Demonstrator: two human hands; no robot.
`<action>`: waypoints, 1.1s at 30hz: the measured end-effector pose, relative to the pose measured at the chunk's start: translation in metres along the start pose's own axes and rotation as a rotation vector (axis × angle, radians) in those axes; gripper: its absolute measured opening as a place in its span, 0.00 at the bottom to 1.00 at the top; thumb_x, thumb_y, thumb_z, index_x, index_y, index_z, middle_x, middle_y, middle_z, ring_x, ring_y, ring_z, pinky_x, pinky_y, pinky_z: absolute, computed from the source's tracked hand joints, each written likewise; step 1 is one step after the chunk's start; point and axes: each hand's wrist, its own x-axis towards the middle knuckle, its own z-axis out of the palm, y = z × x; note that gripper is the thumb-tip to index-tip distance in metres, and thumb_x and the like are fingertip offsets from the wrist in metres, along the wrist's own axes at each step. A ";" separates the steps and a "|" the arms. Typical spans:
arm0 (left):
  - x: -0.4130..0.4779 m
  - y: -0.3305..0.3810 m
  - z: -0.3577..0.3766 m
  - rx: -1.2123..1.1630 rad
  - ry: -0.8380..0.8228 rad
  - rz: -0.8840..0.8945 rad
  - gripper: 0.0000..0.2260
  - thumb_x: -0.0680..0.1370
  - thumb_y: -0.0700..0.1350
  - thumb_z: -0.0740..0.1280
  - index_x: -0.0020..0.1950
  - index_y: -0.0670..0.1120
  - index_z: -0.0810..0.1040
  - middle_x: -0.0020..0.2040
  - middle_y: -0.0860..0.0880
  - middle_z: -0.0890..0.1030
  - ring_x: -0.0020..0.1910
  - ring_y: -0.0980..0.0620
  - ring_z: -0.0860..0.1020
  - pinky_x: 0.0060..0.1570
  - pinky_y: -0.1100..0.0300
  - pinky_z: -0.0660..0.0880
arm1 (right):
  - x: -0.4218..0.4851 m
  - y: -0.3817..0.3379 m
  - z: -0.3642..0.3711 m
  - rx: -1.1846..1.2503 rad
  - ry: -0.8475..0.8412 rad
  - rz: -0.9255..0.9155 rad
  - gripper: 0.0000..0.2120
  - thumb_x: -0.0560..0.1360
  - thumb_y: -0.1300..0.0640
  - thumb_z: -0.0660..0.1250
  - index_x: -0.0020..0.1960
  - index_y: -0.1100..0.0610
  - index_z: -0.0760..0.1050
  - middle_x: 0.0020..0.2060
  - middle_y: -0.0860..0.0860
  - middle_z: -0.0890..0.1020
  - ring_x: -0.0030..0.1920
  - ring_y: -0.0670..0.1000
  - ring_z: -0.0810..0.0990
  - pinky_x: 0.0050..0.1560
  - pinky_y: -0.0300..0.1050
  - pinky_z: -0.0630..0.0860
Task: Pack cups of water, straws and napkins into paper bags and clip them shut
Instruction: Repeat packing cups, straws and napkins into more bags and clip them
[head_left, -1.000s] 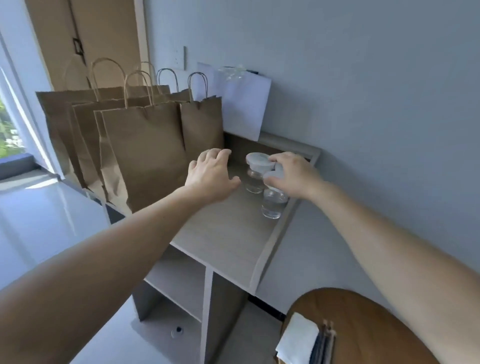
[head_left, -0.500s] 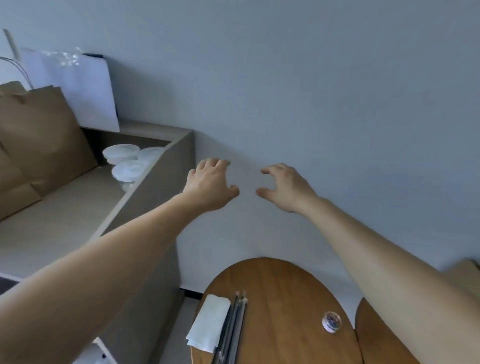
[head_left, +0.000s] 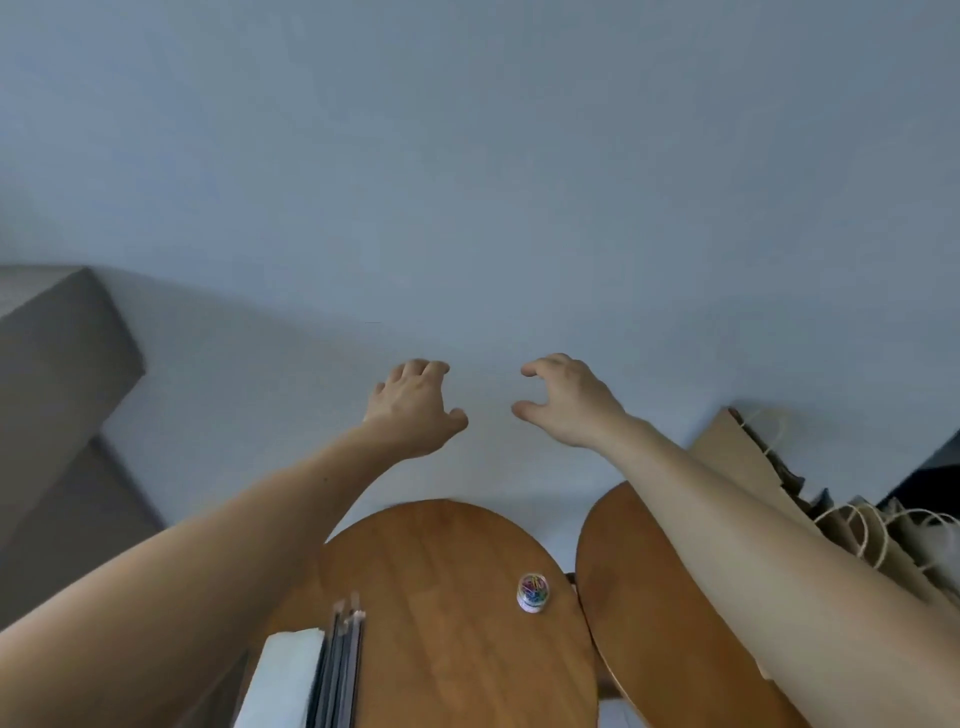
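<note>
A pale blue-grey wall (head_left: 467, 156) fills most of the head view, with the grey-brown side of a shelf unit (head_left: 57, 364) at the left edge. Below stand two round wooden tabletops side by side, the left tabletop (head_left: 457, 597) nearly touching the right tabletop (head_left: 649, 597). A person's two bare arms reach forward above them toward the wall. Brown paper bags (head_left: 737, 457) with twine handles lie flat in a loose pile at the right, beyond the right tabletop and partly hidden by the right forearm. The left hand (head_left: 413, 405) and right hand (head_left: 566, 400) hang in the air close together, palms down. Each grip is half spread, fingers loosely bent, thumb apart, with nothing in it. On the left tabletop's near edge lies a white stack of napkins (head_left: 280, 680), and just beside it, on its right, a bundle of dark straws (head_left: 340, 670). A small clear jar of coloured clips (head_left: 532, 592) stands upright near that tabletop's right rim.
</note>
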 end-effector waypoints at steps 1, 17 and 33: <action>0.007 0.008 0.008 -0.005 -0.021 0.030 0.31 0.77 0.56 0.65 0.78 0.49 0.60 0.76 0.47 0.63 0.75 0.45 0.60 0.72 0.47 0.60 | -0.005 0.011 -0.001 -0.003 -0.002 0.039 0.29 0.76 0.44 0.67 0.73 0.54 0.67 0.71 0.51 0.68 0.71 0.53 0.66 0.65 0.49 0.67; 0.025 0.153 0.141 -0.030 -0.301 0.323 0.30 0.78 0.56 0.64 0.78 0.49 0.59 0.77 0.47 0.62 0.76 0.45 0.60 0.72 0.46 0.60 | -0.146 0.221 0.007 -0.106 0.031 0.630 0.16 0.77 0.48 0.63 0.59 0.57 0.75 0.53 0.52 0.77 0.55 0.56 0.77 0.49 0.51 0.76; 0.011 0.247 0.230 0.100 -0.445 0.242 0.30 0.77 0.54 0.65 0.77 0.49 0.62 0.75 0.47 0.65 0.74 0.46 0.63 0.68 0.49 0.65 | -0.212 0.415 0.064 -0.115 -0.035 1.037 0.13 0.81 0.48 0.59 0.52 0.59 0.71 0.41 0.53 0.77 0.40 0.54 0.76 0.35 0.46 0.67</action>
